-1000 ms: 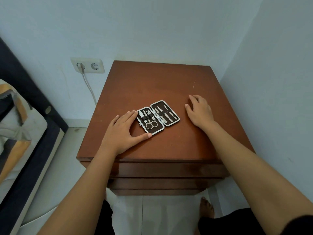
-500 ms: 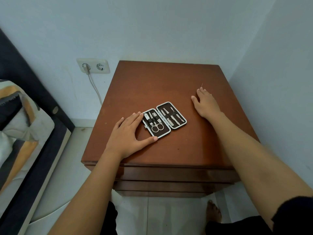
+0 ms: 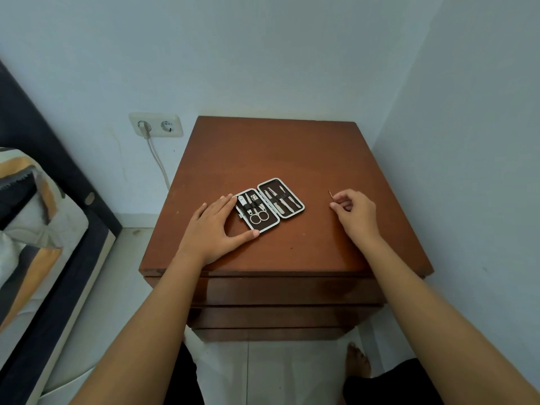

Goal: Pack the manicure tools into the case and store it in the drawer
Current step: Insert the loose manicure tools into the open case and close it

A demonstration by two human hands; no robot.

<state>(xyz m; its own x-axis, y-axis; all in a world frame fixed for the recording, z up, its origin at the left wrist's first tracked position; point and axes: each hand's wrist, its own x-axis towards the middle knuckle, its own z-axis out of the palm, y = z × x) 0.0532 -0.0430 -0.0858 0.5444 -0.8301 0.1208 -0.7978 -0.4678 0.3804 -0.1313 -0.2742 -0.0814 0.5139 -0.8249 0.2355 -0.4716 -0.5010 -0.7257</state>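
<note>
on top of the brown worktop (image 3: 292,147) the open case (image 3: 269,204) of silvery tools lies against the flat, released left hand (image 3: 217,228), while the right hand (image 3: 355,213) pinches a thin pin (image 3: 331,194) well apart.

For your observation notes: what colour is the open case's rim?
Silvery white, around the dark-lined manicure case, seen in the head view.

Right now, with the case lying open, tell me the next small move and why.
Probably carry the thin tool pinched in the right hand across to the open case and slide it under an elastic strap. The left hand already braces the case's left edge, and the case cannot be closed until that loose tool is in.
</note>
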